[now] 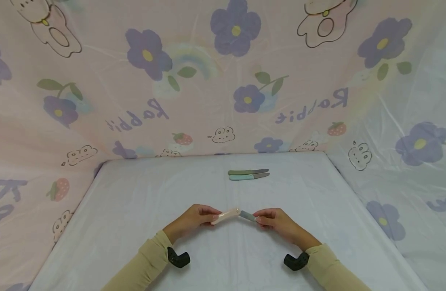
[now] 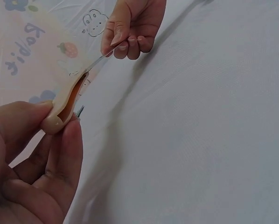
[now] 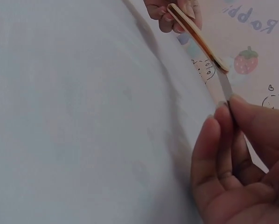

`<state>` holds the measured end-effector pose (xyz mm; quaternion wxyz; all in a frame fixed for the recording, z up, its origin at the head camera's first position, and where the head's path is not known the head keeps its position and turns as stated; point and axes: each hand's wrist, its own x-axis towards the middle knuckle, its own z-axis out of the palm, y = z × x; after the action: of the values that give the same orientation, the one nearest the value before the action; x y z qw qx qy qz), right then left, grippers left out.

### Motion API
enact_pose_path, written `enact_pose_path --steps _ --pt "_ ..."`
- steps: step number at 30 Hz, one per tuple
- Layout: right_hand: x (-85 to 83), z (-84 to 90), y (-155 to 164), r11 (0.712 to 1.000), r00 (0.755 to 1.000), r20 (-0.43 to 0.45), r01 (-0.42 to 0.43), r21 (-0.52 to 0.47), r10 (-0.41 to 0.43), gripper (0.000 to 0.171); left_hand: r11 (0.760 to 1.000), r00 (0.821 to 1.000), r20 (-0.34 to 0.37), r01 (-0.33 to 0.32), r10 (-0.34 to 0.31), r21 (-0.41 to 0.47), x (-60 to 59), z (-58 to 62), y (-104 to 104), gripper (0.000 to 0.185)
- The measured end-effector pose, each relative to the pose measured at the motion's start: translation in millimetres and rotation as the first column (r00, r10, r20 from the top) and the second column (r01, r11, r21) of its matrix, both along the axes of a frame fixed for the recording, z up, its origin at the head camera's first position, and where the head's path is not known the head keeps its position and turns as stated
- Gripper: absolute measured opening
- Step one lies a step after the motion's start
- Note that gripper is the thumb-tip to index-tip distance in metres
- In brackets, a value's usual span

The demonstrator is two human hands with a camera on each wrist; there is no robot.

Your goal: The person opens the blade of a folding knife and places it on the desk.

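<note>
A folding knife with a peach handle [image 1: 226, 216] and a grey blade [image 1: 247, 216] is held just above the white table [image 1: 135, 210], near its front. My left hand [image 1: 194, 220] pinches the handle [image 2: 67, 100] at its end. My right hand [image 1: 275, 220] pinches the blade tip [image 3: 225, 86] between thumb and fingers. The blade stands partly unfolded from the handle's slot [image 3: 195, 35]. The left hand also shows in the left wrist view [image 2: 37, 154], the right hand in the right wrist view [image 3: 237, 158].
Two more folding knives lie side by side further back: an olive-green one [image 1: 247, 172] and a light-blue one [image 1: 249, 176]. Pink sheets printed with flowers and rabbits [image 1: 223, 81] wall in the table at the back, left and right.
</note>
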<state>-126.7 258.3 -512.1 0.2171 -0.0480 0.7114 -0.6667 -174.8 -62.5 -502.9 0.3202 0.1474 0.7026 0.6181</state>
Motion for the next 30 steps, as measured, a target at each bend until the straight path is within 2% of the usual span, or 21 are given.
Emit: enact_pose_path --steps 9,14,21,27,30 --pt "1.6 -0.4 7.6 0.997 0.998 0.007 -0.062 0.034 0.062 0.035 0.997 0.998 -0.011 0.061 -0.062 -0.037 0.5 -1.1 -1.0 0.022" --pt "3.8 1.8 10.6 0.992 0.995 0.009 -0.096 0.087 0.096 0.033 0.991 0.991 -0.013 0.131 -0.131 -0.03 0.8 -0.1 -2.9 0.02" --pt "7.4 4.5 12.1 0.983 0.99 0.005 -0.14 0.119 0.14 0.031 0.968 0.968 -0.023 0.25 -0.25 -0.01 1.1 3.8 -5.7 0.018" --pt "11.6 7.0 8.9 0.978 0.983 0.001 -0.183 0.099 0.184 0.029 0.94 0.939 -0.043 0.339 -0.341 -0.034 1.0 4.2 -8.0 0.018" --pt "13.4 6.3 8.0 0.977 0.981 0.008 -0.195 0.089 0.195 0.028 0.93 0.93 -0.043 0.364 -0.366 -0.039 1.7 4.4 -8.5 0.018"
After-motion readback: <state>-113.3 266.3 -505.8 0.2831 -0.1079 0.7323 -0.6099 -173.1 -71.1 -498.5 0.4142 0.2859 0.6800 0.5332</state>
